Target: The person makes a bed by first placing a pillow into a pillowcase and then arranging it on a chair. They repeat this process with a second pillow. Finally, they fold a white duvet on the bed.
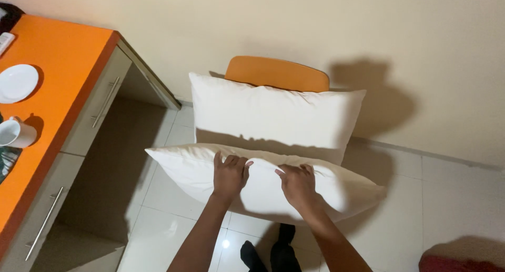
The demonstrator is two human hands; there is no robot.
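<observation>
Both of my hands lie flat on the front pillow [336,190], palms down. My left hand [229,175] has its fingers spread a little and curled over the pillow's far edge; my right hand [298,183] sits just beside it, fingers loosely bent and pressing into the fabric. Neither hand closes around anything; they only press on the cloth.

Two white pillows are here. The one under my hands lies flat and sticks out well past both wrists to either side. The second pillow [273,117] stands upright just beyond my fingertips, touching the flat one along its lower edge and leaning against the orange chair back [277,74], of which only the curved top shows above it. I cannot see the seat, which the pillows hide.

Far to the left of my left hand is one desk with an orange top [58,62] and pale drawer fronts bearing two metal bar handles [107,101]. On the desk I count one white plate [17,83], with nothing on it, and one white mug [16,133] nearer to me; I cannot tell what the mug holds.

Below my forearms are my two dark-socked feet [271,256] on the pale tiled floor [447,209]. At the lower right, well apart from my right hand, shows a bit of something red [463,264].
</observation>
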